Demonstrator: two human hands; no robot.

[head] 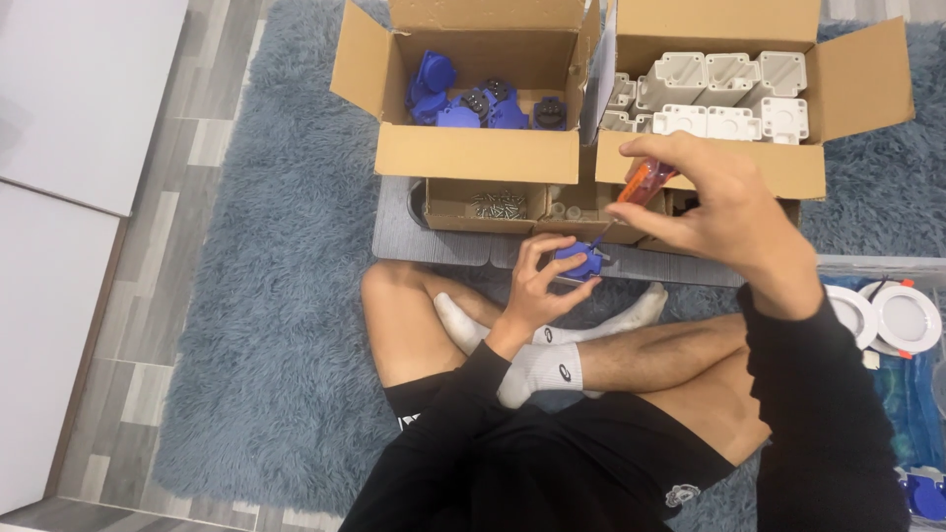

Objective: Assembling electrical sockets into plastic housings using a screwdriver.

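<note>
I'm clamping my left hand (537, 286) around a blue plastic part (576, 262); at two o'clock, my right hand (705, 197) is gripping an orange-handled screwdriver (645, 183), tip touching it.

The rug (286, 296) was a shaggy blue-grey, and everything else sat around it. On its far side stood plain brown cardboard boxes: the left box (473, 153) held deep blue parts (473, 103), the right box (709, 158) white ones (729, 94). Nearer on the rug, the small part (576, 261) was the same blue, and the screwdriver (645, 182) had a translucent orange handle. Beyond the rug's left edge, the floor (158, 296) showed grey wood-grain planks. The socks (537, 369) were white, the clothing (591, 463) black.
</note>
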